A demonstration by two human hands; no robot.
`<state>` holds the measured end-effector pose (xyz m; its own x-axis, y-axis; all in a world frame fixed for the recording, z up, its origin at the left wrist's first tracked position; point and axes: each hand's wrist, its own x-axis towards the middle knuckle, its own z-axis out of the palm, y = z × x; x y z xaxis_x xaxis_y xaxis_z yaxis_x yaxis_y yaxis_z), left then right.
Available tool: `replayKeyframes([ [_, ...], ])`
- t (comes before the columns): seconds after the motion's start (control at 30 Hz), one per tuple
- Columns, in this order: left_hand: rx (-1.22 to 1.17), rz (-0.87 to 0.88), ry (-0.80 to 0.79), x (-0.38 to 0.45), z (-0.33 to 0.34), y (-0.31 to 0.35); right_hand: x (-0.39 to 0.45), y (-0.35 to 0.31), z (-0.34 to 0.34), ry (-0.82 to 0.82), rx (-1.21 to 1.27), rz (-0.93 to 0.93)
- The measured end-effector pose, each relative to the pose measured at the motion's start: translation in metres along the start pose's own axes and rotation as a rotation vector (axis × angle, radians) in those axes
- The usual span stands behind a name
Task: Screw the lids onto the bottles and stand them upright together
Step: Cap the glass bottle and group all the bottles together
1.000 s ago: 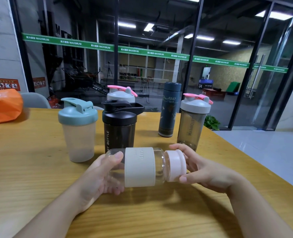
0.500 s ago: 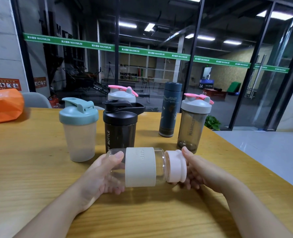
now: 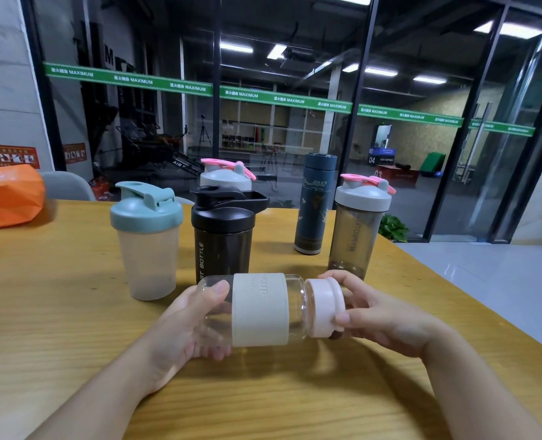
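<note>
A clear glass bottle [image 3: 296,304] with a white sleeve lies sideways above the wooden table [image 3: 56,312]. My left hand [image 3: 187,325] grips its base end. My right hand [image 3: 380,315] grips the pale pink lid [image 3: 323,308] at the bottle's mouth, thumb in front and fingers over the top. Behind stand five lidded bottles, all upright: a frosted shaker with a teal lid [image 3: 147,239], a black shaker [image 3: 223,233], a grey-lidded one with a pink flap [image 3: 226,174] mostly hidden behind it, a dark blue flask [image 3: 314,203], and a smoky shaker with a grey and pink lid [image 3: 357,227].
An orange bag [image 3: 7,196] lies at the table's far left, with a grey chair back [image 3: 68,185] behind it. The table's right edge runs diagonally toward me, with pale floor [image 3: 501,281] beyond. Glass walls stand behind the table.
My right hand has re-gripped the lid: half a second ago its fingers sat behind and under the lid, now the thumb is in front and fingers reach over. The bottle stays level.
</note>
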<state>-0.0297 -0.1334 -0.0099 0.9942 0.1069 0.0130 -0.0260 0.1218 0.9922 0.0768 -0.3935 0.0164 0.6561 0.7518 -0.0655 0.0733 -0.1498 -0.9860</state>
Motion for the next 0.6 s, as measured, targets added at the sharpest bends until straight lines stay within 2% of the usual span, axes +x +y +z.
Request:
replayKeyframes([
  [0.37, 0.026, 0.005, -0.014, -0.0008, 0.0006, 0.0005, 0.0088, 0.002, 0.0088, 0.048, -0.14, 0.244],
  [0.5, 0.034, 0.007, -0.017, -0.0018, 0.0002, 0.0004, 0.0094, 0.0007, 0.0107, 0.048, -0.186, 0.254],
  [0.6, 0.034, 0.005, -0.009, -0.0016, -0.0007, -0.0002, 0.0076, 0.0006, 0.0091, 0.076, -0.132, 0.226],
])
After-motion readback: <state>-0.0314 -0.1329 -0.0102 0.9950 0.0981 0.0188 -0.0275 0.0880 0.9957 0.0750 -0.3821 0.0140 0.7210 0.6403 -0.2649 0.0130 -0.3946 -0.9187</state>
